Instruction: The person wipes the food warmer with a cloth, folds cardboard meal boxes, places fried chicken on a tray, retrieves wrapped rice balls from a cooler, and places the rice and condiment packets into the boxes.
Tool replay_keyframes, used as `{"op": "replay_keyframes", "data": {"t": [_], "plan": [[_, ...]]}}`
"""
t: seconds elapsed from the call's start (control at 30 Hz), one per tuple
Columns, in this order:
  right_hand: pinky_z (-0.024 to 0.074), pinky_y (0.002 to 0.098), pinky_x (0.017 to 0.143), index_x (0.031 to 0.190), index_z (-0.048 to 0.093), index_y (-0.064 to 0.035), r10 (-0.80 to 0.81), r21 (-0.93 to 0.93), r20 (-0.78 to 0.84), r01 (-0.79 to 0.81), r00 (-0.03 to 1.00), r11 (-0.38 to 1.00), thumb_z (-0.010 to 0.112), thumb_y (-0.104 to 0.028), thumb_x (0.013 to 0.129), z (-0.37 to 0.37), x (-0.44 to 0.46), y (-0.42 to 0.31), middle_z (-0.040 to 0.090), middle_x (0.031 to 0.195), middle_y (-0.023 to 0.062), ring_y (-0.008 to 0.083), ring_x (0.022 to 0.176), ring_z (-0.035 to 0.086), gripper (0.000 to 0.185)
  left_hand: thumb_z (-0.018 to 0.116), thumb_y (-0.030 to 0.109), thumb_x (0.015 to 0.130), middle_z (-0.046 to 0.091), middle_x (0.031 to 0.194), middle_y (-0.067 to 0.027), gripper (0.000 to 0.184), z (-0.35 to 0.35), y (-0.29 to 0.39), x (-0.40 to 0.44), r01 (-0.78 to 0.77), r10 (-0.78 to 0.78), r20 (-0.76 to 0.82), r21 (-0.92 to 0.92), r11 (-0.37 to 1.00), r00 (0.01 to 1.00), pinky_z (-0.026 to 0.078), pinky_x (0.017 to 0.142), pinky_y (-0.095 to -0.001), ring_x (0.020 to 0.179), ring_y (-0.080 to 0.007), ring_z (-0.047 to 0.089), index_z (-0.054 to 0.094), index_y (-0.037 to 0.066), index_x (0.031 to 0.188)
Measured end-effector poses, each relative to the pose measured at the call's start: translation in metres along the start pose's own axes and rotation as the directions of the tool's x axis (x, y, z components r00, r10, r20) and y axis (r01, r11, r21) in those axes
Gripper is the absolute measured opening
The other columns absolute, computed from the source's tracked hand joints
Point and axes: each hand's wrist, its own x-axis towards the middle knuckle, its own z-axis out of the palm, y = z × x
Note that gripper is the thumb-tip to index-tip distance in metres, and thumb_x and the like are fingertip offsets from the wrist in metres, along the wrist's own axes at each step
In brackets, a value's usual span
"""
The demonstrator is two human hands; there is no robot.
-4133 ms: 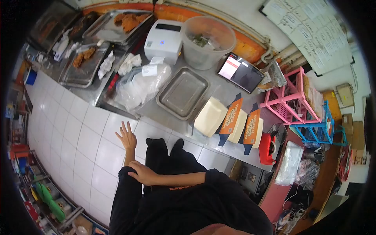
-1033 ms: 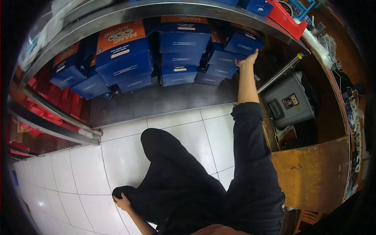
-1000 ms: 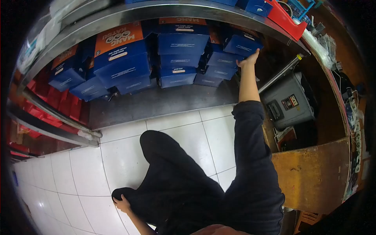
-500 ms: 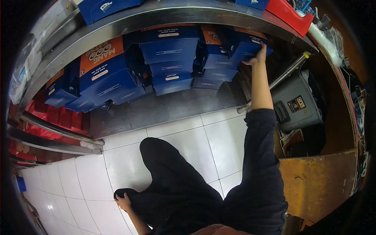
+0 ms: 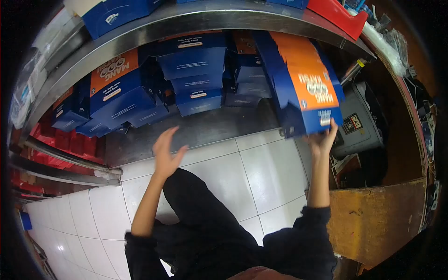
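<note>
The blue-and-orange box [image 5: 310, 70] juts from the right of the lower shelf [image 5: 233, 122], its near end gripped by the right hand [image 5: 321, 143], apparently mid-removal, while the left hand [image 5: 166, 156] hovers open, well apart, and clearing the neighbouring boxes [image 5: 252, 75] seems to call for a level pull.

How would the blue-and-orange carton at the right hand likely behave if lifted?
The blue-and-orange carton would probably stay fairly stiff, as its panels look flat and its folds crisp. It seems light for its size, with one hand at it. Its far end may dip, since the right hand has only the near end.
</note>
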Motion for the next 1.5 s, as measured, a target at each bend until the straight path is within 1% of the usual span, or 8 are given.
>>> {"op": "replay_keyframes", "data": {"t": [0.13,0.37,0.47,0.5,0.77,1.03,1.13,1.5], "plan": [[0.0381,0.0371,0.089,0.113,0.047,-0.0079,-0.163,0.093,-0.009,0.164,0.987,0.982,0.05,-0.042,0.08,-0.073,-0.065,0.026,0.051,0.111,0.0048,0.0195,0.103,0.047,0.048,0.056,0.027,0.082,0.036,0.133,-0.0116,0.064,0.06,0.055,0.099,0.181,-0.016,0.218,-0.76,0.624,0.976,0.029,0.098,-0.0376,0.122,-0.0237,0.035,0.025,0.007,0.134],[0.0407,0.0392,0.089,0.119,0.044,-0.0056,-0.084,0.015,-0.033,0.085,0.996,0.996,0.049,-0.042,0.078,-0.221,-0.198,0.064,0.051,0.117,0.0071,0.0222,0.105,0.049,0.055,0.042,0.038,0.089,0.042,0.127,-0.0077,0.056,0.115,0.082,0.086,0.539,0.02,0.552,-0.805,-0.248,0.833,0.033,0.098,-0.034,0.11,-0.0184,0.047,0.026,0.004,0.131],[0.0401,0.0421,0.089,0.123,0.039,-0.0043,0.094,0.068,-0.116,-0.086,0.989,0.994,0.06,-0.035,0.071,-0.239,-0.215,0.071,0.048,0.119,0.0094,0.0252,0.107,0.048,0.064,0.063,0.022,0.078,0.052,0.105,-0.0016,0.056,0.127,0.066,-0.014,0.492,-0.312,0.416,-0.84,0.228,0.854,0.045,0.071,-0.0277,0.09,-0.0129,0.052,0.035,0.012,0.126],[0.0402,0.042,0.089,0.123,0.039,-0.004,0.143,0.042,-0.085,-0.14,0.986,0.989,0.06,-0.034,0.071,-0.234,-0.209,0.073,0.049,0.119,0.0095,0.0251,0.107,0.048,0.064,0.063,0.013,0.078,0.05,0.111,-0.005,0.055,0.099,0.072,-0.041,0.549,-0.361,0.553,-0.826,-0.126,0.751,0.043,0.084,-0.0295,0.099,-0.0151,0.05,0.036,0.003,0.124],[0.041,0.0409,0.088,0.122,0.039,-0.0018,0.671,-0.476,0.364,-0.49,0.646,0.73,0.064,-0.025,0.069,-0.111,-0.094,0.155,0.049,0.118,0.0099,0.0243,0.106,0.048,0.063,0.066,0.005,0.072,0.054,0.096,-0.0029,0.039,-0.136,0.047,-0.257,0.483,-0.737,0.106,-0.815,0.321,0.668,0.043,0.08,-0.0286,0.092,-0.0142,0.051,0.05,0.004,0.108],[0.0306,0.0355,0.097,0.133,0.02,-0.0023,0.91,-0.905,0.41,0.102,-0.057,0.414,0.075,-0.022,0.065,0.194,-0.213,0.269,0.036,0.126,0.0119,0.0222,0.115,0.037,0.089,0.054,-0.003,0.063,0.052,0.113,-0.0102,0.057,-0.321,0.111,-0.364,-0.038,-0.91,-0.408,-0.913,0.406,0.068,0.043,0.085,-0.0386,0.101,-0.0252,0.051,0.042,0.0,0.119],[0.02,0.034,0.102,0.136,0.009,-0.0027,0.704,-0.7,0.578,0.192,-0.412,0.687,0.073,-0.033,0.069,0.302,-0.28,0.258,0.025,0.132,0.0118,0.0206,0.122,0.025,0.098,0.056,0.004,0.063,0.047,0.12,-0.0105,0.064,-0.426,0.17,-0.386,0.031,-0.725,-0.688,-0.724,0.689,0.042,0.036,0.094,-0.0386,0.109,-0.026,0.046,0.037,0.0,0.124],[0.0318,0.0346,0.096,0.129,0.028,-0.002,-0.262,0.283,0.955,0.161,-0.142,0.945,0.073,-0.036,0.068,0.91,-0.443,-0.142,0.045,0.121,0.0117,0.0214,0.111,0.043,0.083,0.052,0.001,0.081,0.043,0.126,-0.0087,0.048,-0.841,0.366,-0.081,-0.293,-0.091,-0.973,-0.153,0.944,0.214,0.027,0.1,-0.0425,0.116,-0.0225,0.04,0.036,0.002,0.126]]}}
